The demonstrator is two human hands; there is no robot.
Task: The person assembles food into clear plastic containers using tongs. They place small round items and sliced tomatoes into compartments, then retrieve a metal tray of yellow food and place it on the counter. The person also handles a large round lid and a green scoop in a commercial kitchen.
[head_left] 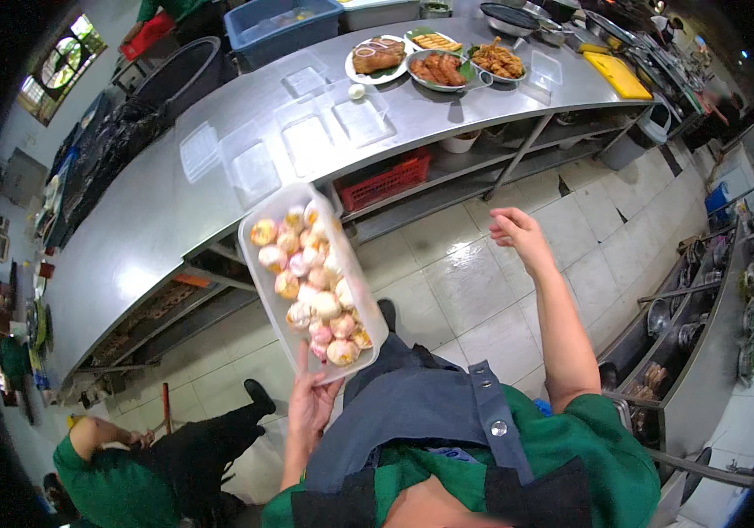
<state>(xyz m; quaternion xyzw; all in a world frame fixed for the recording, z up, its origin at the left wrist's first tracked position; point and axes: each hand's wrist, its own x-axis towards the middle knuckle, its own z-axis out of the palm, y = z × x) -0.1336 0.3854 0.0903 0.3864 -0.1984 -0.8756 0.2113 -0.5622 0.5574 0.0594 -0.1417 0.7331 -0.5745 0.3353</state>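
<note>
My left hand (pixel 308 400) grips the near end of a long clear plastic container (pixel 368 299), which is tilted over the floor at the counter's edge. Inside lie several round, white balls (pixel 307 295) with pink and yellow-orange patches; their exact kind I cannot tell. Out to the right, my right hand (pixel 522 239) hangs in the air above the floor, its fingers bent and drawn together with nothing seen in them. On the steel counter (pixel 153 189) ahead are several clear plastic trays (pixel 307 141). One small white ball (pixel 357 91) rests beside the farther trays.
Plates of fried food (pixel 437 70) stand toward the counter's far side, with a yellow board (pixel 616 76) to their right. A red crate (pixel 384 180) sits on the shelf below. At lower left another person (pixel 122 475) in green is close by. Metal racks (pixel 685 352) line the right.
</note>
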